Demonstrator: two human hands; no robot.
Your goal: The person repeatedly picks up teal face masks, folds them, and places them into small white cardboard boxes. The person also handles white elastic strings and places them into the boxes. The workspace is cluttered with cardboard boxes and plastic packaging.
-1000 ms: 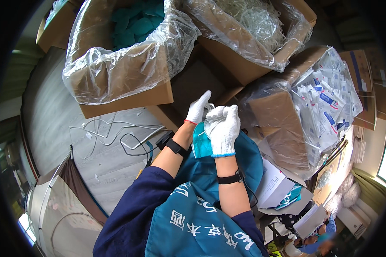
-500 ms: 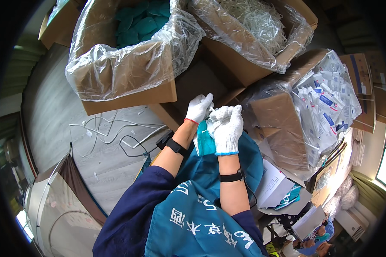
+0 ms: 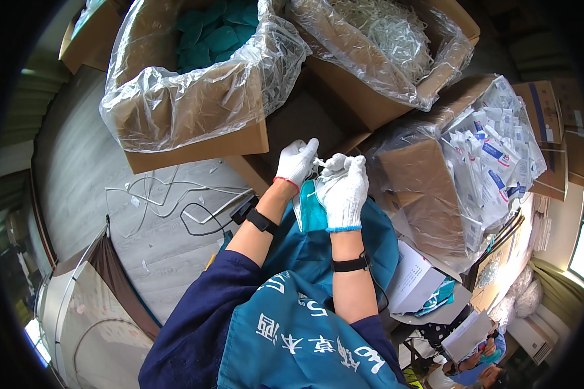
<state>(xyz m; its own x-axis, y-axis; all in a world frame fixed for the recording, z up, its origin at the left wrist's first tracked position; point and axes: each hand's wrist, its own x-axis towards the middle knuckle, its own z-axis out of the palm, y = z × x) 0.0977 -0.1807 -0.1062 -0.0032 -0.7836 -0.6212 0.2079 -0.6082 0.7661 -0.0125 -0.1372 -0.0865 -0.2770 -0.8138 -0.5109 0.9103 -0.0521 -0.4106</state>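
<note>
Both my hands wear white knitted gloves and are close together over my lap. My left hand (image 3: pixel 296 162) is closed, pinching a thin white strap (image 3: pixel 318 165) that runs across to the other hand. My right hand (image 3: pixel 344 194) is bent closed around the upper part of a teal piece with a white edge (image 3: pixel 313 209), which looks like folded cloth and hangs below the fingers. The fingers hide where strap and teal piece meet. A teal apron (image 3: pixel 285 324) covers my lap beneath them.
Ahead left stands a plastic-lined carton (image 3: pixel 194 146) with teal cup-like pieces (image 3: pixel 217 39). Beside it, another lined carton holds tangled white straps (image 3: pixel 396 42). White packets (image 3: pixel 493 155) fill a tilted carton at right. Cables (image 3: pixel 156 201) lie on the floor; a tent-like fabric structure (image 3: pixel 97 324) is lower left.
My left hand has shifted slightly left, widening the small gap between the hands, with the strap across it. The right fingers have shifted a little; the teal piece stays in place.
</note>
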